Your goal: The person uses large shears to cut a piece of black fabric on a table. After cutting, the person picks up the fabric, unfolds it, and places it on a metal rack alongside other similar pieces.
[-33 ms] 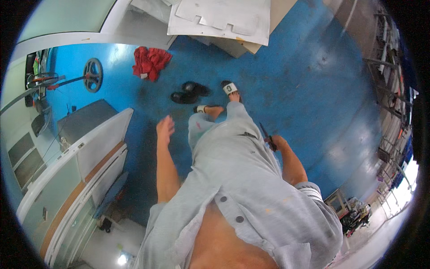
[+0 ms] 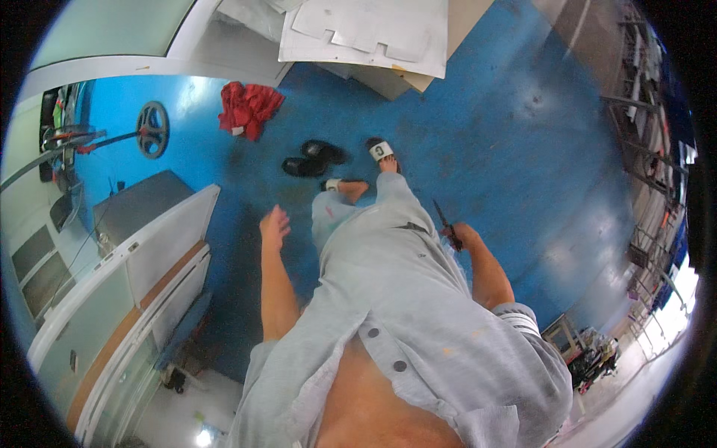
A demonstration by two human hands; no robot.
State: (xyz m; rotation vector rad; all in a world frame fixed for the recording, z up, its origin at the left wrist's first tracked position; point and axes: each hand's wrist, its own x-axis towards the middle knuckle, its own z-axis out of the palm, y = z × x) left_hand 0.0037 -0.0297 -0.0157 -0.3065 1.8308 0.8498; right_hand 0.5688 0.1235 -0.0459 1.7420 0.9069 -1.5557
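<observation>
Single dark letter [image 2: 380, 151] on white sandal strap [image 2: 388, 149]

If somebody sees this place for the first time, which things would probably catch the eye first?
Probably the crumpled red cloth, bright against the blue floor in the upper left, with a pair of black shoes just below it in the picture. Next, perhaps, the slim dark tool in the grip of the right hand, right of the grey trousers.

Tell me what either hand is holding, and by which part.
The bare right hand grips a slim, dark, pointed tool by its rear end, tip projecting forward; the bare left hand appears empty.
</observation>
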